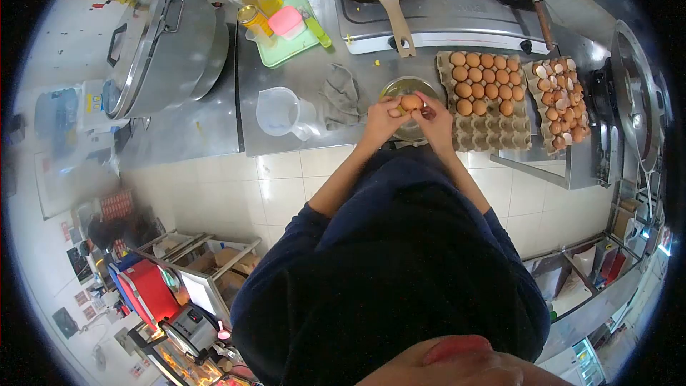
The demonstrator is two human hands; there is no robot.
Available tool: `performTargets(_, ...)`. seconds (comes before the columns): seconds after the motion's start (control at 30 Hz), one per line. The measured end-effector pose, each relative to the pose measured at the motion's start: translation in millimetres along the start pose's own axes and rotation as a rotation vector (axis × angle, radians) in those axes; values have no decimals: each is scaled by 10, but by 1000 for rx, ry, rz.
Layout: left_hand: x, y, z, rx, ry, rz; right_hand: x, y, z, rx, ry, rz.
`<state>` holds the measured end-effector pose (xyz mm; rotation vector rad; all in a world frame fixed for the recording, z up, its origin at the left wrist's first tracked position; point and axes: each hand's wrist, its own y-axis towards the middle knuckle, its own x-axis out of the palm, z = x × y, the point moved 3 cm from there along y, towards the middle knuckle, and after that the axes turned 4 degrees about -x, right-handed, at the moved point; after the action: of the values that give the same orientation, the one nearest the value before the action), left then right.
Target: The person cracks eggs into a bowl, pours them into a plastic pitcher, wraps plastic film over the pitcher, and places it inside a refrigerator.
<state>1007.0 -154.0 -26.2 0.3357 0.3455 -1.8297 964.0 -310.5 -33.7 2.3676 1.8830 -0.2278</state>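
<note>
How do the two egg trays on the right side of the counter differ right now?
The left egg tray holds brown eggs that look whole; the right egg tray holds broken shells.
The left egg tray's eggs sit one per cup, while the right egg tray's shells are heaped loosely.
The left egg tray shows bare cups nearest the person; the right egg tray is mostly covered.
Both lie on the counter.

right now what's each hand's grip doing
Left hand: closed, holding an egg over the bowl.
Right hand: closed, holding the same egg.
</note>
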Motion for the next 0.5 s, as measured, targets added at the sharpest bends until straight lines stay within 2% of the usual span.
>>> performTargets(0.2,1,-5,73,30,49,-7,-35,-16,-57,-84,-82,19)
performTargets(0.27,-27,-11,124,64,78,-6,-79,-21,-178,-233,-301,8)
performTargets(0.3,-38,-4,139,106,117,11,-92,-12,-195,-231,-300,10)
performTargets(0.37,-41,18,154,150,154,21,-114,-10,-321,-492,-521,28)
performTargets(0.43,-65,25,185,283,137,100,-151,-12,-390,-486,-503,22)
performTargets(0.5,-108,30,239,258,88,88,-148,-30,-385,-477,-485,20)
